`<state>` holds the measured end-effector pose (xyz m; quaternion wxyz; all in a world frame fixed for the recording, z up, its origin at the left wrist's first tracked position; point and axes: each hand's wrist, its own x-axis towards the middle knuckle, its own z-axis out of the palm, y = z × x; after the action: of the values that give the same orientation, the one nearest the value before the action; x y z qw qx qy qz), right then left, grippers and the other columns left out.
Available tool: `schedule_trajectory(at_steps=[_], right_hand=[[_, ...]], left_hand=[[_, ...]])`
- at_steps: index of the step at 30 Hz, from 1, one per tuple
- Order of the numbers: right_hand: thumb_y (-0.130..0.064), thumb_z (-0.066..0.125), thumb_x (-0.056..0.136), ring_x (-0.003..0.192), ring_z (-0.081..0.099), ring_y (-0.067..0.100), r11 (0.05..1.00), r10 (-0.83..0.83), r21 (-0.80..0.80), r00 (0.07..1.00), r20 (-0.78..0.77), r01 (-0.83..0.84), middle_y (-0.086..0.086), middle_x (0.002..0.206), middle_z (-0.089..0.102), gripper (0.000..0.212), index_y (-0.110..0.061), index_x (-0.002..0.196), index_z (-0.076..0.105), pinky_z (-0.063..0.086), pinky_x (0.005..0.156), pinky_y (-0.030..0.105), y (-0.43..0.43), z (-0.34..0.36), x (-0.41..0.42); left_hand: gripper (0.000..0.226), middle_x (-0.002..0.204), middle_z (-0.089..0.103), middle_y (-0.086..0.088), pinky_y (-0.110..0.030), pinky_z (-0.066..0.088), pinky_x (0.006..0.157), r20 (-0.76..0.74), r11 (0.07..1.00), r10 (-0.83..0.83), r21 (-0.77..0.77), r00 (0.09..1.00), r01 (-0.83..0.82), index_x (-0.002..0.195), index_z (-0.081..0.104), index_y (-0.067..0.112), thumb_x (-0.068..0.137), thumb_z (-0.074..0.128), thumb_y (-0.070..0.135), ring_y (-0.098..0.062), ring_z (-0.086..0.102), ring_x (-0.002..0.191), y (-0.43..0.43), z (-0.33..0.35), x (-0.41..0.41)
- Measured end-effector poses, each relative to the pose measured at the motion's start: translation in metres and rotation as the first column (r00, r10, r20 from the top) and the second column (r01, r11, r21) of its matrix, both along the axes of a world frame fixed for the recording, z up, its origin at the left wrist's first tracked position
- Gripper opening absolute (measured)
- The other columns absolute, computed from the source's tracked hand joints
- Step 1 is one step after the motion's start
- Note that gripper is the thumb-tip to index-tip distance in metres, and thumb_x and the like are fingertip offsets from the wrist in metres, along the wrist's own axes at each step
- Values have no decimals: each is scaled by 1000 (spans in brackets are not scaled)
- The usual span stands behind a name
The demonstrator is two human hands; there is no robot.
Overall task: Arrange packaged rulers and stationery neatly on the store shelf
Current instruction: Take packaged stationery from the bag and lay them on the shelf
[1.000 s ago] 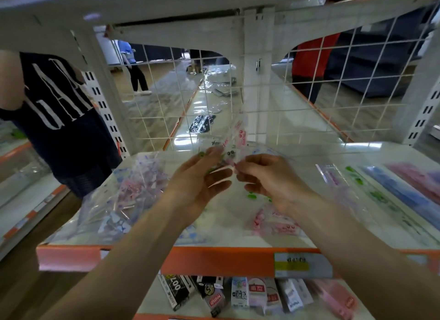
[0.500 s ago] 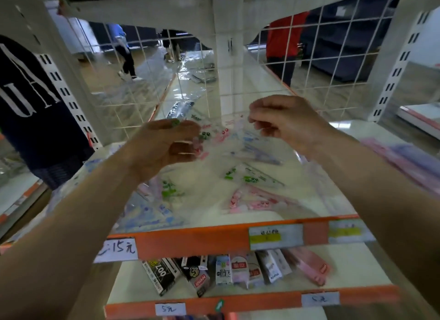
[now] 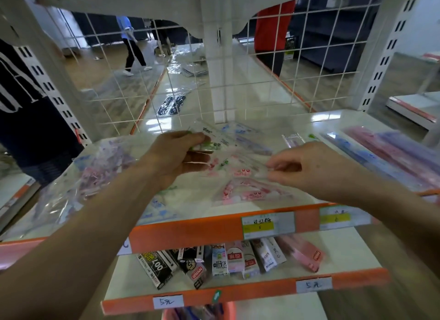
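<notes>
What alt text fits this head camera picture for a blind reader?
Two bare hands hold a fan of clear ruler packets over a store shelf with an orange edge: the left hand grips one end, the right hand pinches the other. Small boxes sit on the lower shelf.

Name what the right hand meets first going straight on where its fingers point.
The right hand, pointing leftward, likely meets the left hand across the ruler packets both hold; depth unclear.

Below the left hand (image 3: 176, 157) and right hand (image 3: 316, 169) were two yellow-and-white paper price tags (image 3: 267, 224) (image 3: 335, 218). Lower still sat two white handwritten "5元" labels (image 3: 168, 302) (image 3: 313, 284).
</notes>
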<state>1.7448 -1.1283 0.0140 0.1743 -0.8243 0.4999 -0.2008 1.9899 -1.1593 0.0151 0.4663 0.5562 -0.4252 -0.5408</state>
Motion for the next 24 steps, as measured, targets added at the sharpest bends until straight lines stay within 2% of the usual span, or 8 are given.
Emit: schedule_trajectory(at_steps=[2,5,7,11,17,20,24], right_hand=[[-57,53,78,79,63,12,1000,11,-4,998,-61,-12,3,86,71,47,-15,91,72,51,75,30,2,-8,-5],[-47,55,87,80,57,0,1000,17,-3,989,-144,-17,-8,79,69,29,-24,88,73,43,66,13,5,-15,-9],[-48,50,90,79,56,3,999,16,-27,971,-239,-24,-11,80,67,28,-29,89,70,42,64,14,8,-16,-9],[-54,44,91,88,53,5,997,-21,-70,921,-389,-7,-13,99,59,31,-34,103,65,46,76,27,12,-12,-5],[-57,48,87,114,44,9,997,-7,-77,922,-388,-24,-14,122,49,39,-38,120,56,41,86,28,11,-10,9],[-57,51,85,113,45,11,997,25,-59,919,-394,-53,-13,117,51,35,-38,114,58,43,88,29,7,-15,14],[-47,56,87,104,51,11,995,93,10,935,-343,-95,-10,108,54,27,-33,110,61,44,90,31,5,-14,15]], left_hand=[[14,79,68,-10,-27,56,54,-16,998,63,-8,998,-63,88,67,5,93,56,13,-16,65,57,0,-1,6],[14,79,66,-8,-28,57,56,-48,990,137,-12,989,-138,86,67,7,93,56,13,-16,64,57,0,-1,13],[15,77,66,-7,-27,57,56,-53,989,148,-7,988,-149,86,67,7,93,56,13,-16,64,57,2,0,15],[15,76,68,-7,-27,58,59,-46,992,123,-12,991,-123,86,68,8,93,56,14,-16,64,60,5,0,14],[15,68,69,-2,-27,57,59,-44,994,106,-14,993,-106,86,68,9,93,56,15,-15,65,61,7,0,12],[15,69,69,-2,-27,57,57,-45,995,97,-11,994,-98,87,69,9,93,57,16,-14,65,59,9,0,11],[14,69,69,-2,-26,56,57,-58,996,85,-19,995,-87,88,69,9,92,57,16,-14,65,59,11,1,11]])
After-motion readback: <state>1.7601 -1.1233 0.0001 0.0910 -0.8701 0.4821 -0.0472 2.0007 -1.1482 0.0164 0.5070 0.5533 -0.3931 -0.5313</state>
